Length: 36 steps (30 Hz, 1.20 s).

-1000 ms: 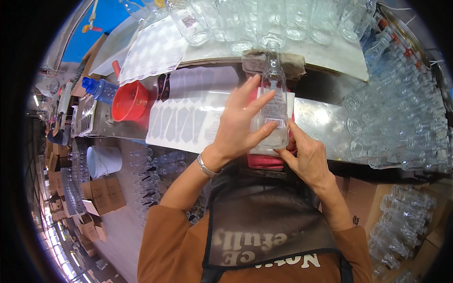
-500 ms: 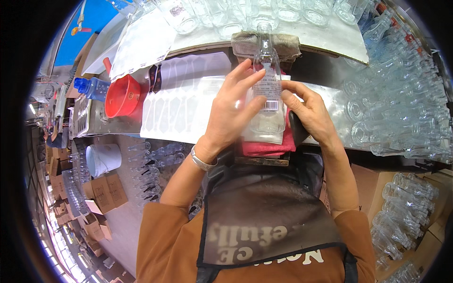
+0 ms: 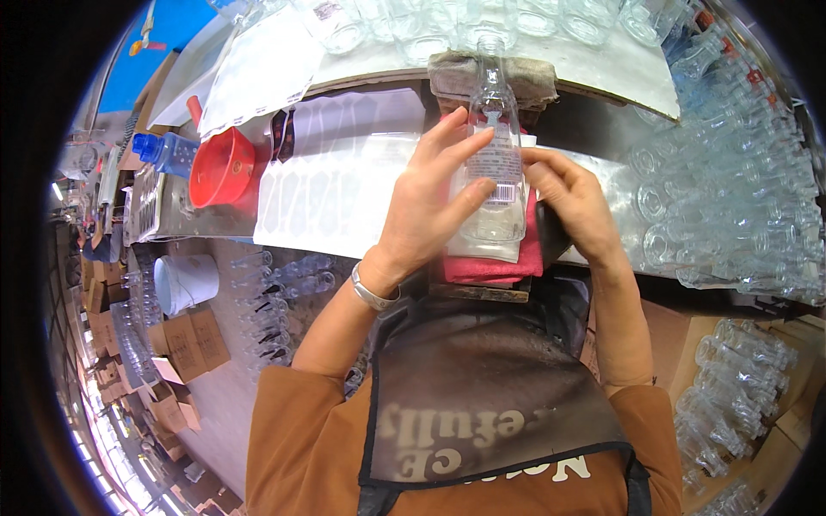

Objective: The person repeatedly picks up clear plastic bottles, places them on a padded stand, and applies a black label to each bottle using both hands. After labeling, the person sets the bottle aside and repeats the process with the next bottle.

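Note:
A clear glass bottle [image 3: 494, 219] lies on its back, neck away from me, on a white sheet over a red cloth [image 3: 492, 270]. Its neck rests on a folded grey-beige cloth [image 3: 531, 79]. A printed clear label [image 3: 499, 163] with a barcode sits on the upper side of its body. My left hand [image 3: 422, 193] is open, its fingers spread along the bottle's left side, fingertips and thumb over the label. At the right side, my right hand [image 3: 572, 202] is closed, curled fingers and thumb against the bottle by the label's edge; its other fingers are partly hidden.
Label sheets [image 3: 323, 202] lie left of the bottle, beside a red scoop [image 3: 221, 168] and a blue-capped bottle [image 3: 176, 156]. Many glass bottles [image 3: 723, 198] lie stacked at right; others stand along the far shelf. A box of bottles [image 3: 740, 387] is below right, a white bucket [image 3: 187, 284] below left.
The view has shifted slightly, moving the scene a little. Both hands stay at the bottle's sides in nearly the same pose; the right thumb and fingers have drawn slightly closer together.

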Each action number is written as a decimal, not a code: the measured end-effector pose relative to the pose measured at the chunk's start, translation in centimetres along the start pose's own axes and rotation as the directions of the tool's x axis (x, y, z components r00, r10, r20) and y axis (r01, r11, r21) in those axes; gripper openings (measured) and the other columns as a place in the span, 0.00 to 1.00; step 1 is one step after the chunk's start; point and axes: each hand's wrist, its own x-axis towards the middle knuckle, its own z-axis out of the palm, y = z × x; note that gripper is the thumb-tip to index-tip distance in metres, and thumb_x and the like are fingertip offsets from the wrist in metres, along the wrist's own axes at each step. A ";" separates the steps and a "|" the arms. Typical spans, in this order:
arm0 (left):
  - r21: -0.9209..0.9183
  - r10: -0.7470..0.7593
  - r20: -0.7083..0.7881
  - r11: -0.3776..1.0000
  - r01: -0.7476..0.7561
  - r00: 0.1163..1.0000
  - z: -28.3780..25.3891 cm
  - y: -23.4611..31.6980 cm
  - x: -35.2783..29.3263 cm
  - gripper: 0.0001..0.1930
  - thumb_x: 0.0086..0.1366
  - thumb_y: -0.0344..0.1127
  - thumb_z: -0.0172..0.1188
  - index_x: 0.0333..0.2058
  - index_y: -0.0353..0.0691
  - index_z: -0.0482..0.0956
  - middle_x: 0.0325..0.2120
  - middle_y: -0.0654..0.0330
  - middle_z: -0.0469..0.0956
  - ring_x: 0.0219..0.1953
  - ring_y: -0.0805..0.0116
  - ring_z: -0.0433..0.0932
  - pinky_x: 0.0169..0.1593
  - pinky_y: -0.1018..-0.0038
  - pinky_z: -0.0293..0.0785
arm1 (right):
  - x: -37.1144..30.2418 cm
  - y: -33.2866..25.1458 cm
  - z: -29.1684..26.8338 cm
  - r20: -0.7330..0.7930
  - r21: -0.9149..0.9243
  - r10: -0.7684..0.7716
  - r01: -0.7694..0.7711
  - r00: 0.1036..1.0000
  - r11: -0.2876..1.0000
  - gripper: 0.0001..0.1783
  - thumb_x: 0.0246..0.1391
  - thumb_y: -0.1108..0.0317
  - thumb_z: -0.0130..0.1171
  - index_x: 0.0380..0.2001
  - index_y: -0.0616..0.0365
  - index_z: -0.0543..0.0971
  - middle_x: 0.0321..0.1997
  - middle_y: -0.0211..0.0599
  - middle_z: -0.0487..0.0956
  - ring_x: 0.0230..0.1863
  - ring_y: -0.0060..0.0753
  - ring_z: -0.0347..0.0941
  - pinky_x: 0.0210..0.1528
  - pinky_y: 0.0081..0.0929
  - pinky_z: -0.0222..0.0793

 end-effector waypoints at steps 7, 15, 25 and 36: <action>-0.030 -0.022 -0.002 0.999 0.022 1.000 0.2 0.2 0.0 0.26 0.62 0.35 0.67 0.60 0.44 0.76 0.66 0.48 0.66 0.67 0.52 0.67 0.67 0.60 0.64 | 0.1 -3.2 -1.5 -0.097 0.082 -0.118 0.126 0.988 0.989 0.20 0.58 0.76 0.58 0.54 0.62 0.75 0.47 0.31 0.77 0.46 0.21 0.74 0.51 0.20 0.71; -0.050 -0.006 -0.017 0.999 0.005 1.000 0.2 0.4 0.1 0.26 0.61 0.31 0.67 0.59 0.44 0.77 0.66 0.49 0.67 0.67 0.52 0.67 0.66 0.61 0.65 | 2.2 -6.8 -0.7 0.049 -0.430 -0.451 0.427 0.891 0.796 0.17 0.59 0.77 0.59 0.52 0.63 0.79 0.46 0.32 0.81 0.46 0.21 0.76 0.50 0.19 0.72; 0.066 0.090 0.084 0.993 -0.096 0.992 -0.5 -0.5 -3.3 0.61 0.43 0.34 0.80 0.71 0.28 0.48 0.67 0.37 0.60 0.66 0.39 0.63 0.68 0.59 0.62 | 4.7 -9.7 0.2 0.186 -0.723 -0.574 0.507 0.797 0.470 0.17 0.56 0.76 0.60 0.50 0.59 0.82 0.39 0.42 0.81 0.39 0.38 0.80 0.42 0.29 0.74; -0.025 -0.005 -0.129 1.000 0.002 0.992 2.4 -0.3 -4.8 0.69 0.41 0.31 0.80 0.73 0.34 0.36 0.70 0.39 0.56 0.63 0.49 0.70 0.64 0.61 0.70 | 4.3 -11.3 4.2 0.604 -0.671 -0.303 0.676 0.737 0.306 0.09 0.51 0.71 0.60 0.37 0.60 0.80 0.34 0.49 0.80 0.39 0.53 0.78 0.44 0.46 0.75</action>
